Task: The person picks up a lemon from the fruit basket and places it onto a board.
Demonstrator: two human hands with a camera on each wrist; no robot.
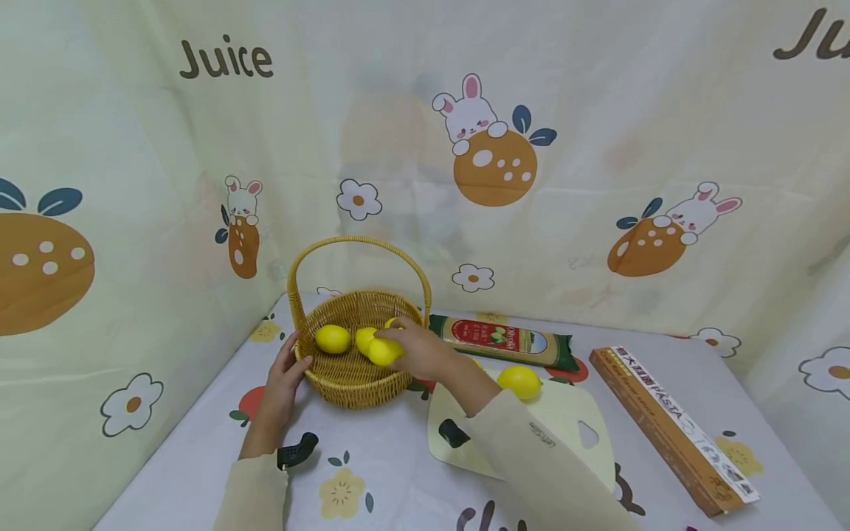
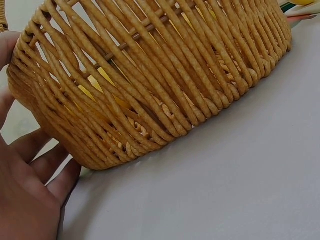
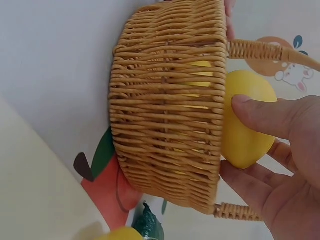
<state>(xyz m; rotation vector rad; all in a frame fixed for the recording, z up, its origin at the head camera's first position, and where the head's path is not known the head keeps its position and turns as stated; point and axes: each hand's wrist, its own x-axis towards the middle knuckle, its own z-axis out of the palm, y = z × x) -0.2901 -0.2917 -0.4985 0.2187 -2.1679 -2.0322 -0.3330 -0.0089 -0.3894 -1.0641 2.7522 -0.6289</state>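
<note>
My right hand [image 1: 425,355] grips a yellow lemon [image 1: 385,352] over the right side of a wicker basket [image 1: 361,393]. In the right wrist view, the thumb lies on one side of this lemon [image 3: 250,117] and the fingers on the other, right at the rim. Several more lemons [image 1: 333,339] lie in the basket, one partly covered by the right hand. At the basket's left side, my left hand [image 1: 282,385] holds the rim, thumb toward the front. The left wrist view shows its fingers [image 2: 42,155] spread against the woven wall [image 2: 150,90].
Right of the basket, a cream cutting board [image 1: 564,435] carries a lemon [image 1: 520,383]; another peeks out behind the right wrist. A green pasta bag [image 1: 498,337] lies behind the board, and a long brown pasta box [image 1: 671,431] at the right. The basket's tall handle [image 1: 358,240] arches overhead.
</note>
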